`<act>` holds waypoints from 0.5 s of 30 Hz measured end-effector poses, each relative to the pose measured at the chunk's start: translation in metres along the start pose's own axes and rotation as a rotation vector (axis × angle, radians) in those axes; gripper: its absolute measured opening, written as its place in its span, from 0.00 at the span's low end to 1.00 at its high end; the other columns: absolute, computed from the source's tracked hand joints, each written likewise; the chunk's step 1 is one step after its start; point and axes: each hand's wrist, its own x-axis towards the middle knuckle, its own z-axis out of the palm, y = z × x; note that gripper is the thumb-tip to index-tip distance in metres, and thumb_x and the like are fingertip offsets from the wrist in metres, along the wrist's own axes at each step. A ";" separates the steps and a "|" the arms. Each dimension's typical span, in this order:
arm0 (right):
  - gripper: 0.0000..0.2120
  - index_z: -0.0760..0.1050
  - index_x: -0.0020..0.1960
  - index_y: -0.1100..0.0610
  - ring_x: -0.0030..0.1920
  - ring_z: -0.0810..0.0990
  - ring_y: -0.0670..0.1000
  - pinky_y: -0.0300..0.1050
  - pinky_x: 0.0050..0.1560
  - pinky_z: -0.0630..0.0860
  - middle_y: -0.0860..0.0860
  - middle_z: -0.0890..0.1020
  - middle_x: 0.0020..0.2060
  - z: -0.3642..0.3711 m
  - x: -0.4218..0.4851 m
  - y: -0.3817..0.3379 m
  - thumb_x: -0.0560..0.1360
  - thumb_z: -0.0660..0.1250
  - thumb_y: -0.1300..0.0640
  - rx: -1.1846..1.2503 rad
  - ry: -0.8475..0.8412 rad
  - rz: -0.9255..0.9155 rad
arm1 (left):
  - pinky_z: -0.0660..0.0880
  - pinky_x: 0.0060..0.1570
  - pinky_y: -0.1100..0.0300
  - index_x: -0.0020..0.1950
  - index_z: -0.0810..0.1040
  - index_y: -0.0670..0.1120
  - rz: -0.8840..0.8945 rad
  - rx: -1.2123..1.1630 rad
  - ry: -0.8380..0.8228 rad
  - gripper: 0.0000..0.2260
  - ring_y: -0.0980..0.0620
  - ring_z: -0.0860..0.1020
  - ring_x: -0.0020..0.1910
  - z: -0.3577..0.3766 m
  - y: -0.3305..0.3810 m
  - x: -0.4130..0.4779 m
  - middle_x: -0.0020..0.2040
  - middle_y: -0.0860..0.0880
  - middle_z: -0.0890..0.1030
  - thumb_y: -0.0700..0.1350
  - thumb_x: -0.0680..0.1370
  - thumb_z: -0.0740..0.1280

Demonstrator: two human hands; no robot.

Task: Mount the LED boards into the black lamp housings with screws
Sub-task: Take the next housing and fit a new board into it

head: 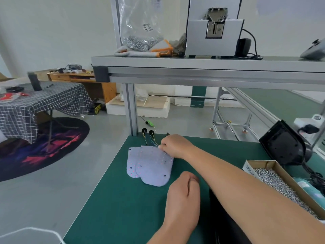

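Note:
Two white LED boards (151,166) lie overlapped on the green bench mat (123,199), thin wires running from their far edge to black plugs (147,132). My right hand (175,146) reaches across and pinches the far right corner of the upper board. My left hand (182,196) rests on the mat just right of the boards, fingers curled, holding nothing visible. A black lamp housing (283,143) leans at the bench's right edge. Another dark object (226,224) lies partly hidden under my right forearm.
A cardboard box (277,168) full of silver screws sits at the right. The upper shelf (193,66) carries a bag of screws (140,37), gloves and a grey screw feeder (212,36). The mat's left edge drops to the floor.

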 end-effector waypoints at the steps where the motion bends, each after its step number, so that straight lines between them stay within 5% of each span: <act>1: 0.20 0.67 0.36 0.58 0.38 0.70 0.56 0.51 0.38 0.62 0.55 0.71 0.35 -0.001 -0.004 0.002 0.85 0.61 0.51 -0.015 -0.006 0.010 | 0.71 0.36 0.62 0.48 0.78 0.58 -0.007 -0.007 0.009 0.12 0.60 0.74 0.35 0.000 0.001 -0.001 0.42 0.51 0.82 0.53 0.76 0.55; 6: 0.15 0.68 0.34 0.60 0.29 0.62 0.54 0.48 0.34 0.60 0.54 0.66 0.28 -0.008 -0.030 0.018 0.76 0.68 0.58 0.075 -0.041 0.108 | 0.76 0.46 0.60 0.54 0.75 0.64 -0.022 0.062 0.097 0.08 0.61 0.77 0.45 0.001 -0.003 -0.002 0.48 0.63 0.81 0.52 0.81 0.59; 9: 0.10 0.75 0.51 0.69 0.28 0.64 0.52 0.42 0.28 0.61 0.54 0.70 0.33 -0.012 -0.046 0.029 0.73 0.68 0.64 0.241 -0.044 0.233 | 0.70 0.63 0.59 0.59 0.74 0.61 0.065 0.290 0.210 0.11 0.61 0.69 0.64 0.001 -0.006 0.003 0.61 0.67 0.74 0.46 0.81 0.64; 15: 0.21 0.75 0.64 0.54 0.35 0.77 0.51 0.41 0.32 0.73 0.54 0.80 0.41 -0.022 -0.092 0.053 0.72 0.69 0.64 0.759 0.096 0.348 | 0.54 0.80 0.52 0.78 0.69 0.53 -0.004 0.470 0.228 0.22 0.51 0.53 0.82 -0.001 -0.008 0.008 0.83 0.52 0.59 0.52 0.84 0.63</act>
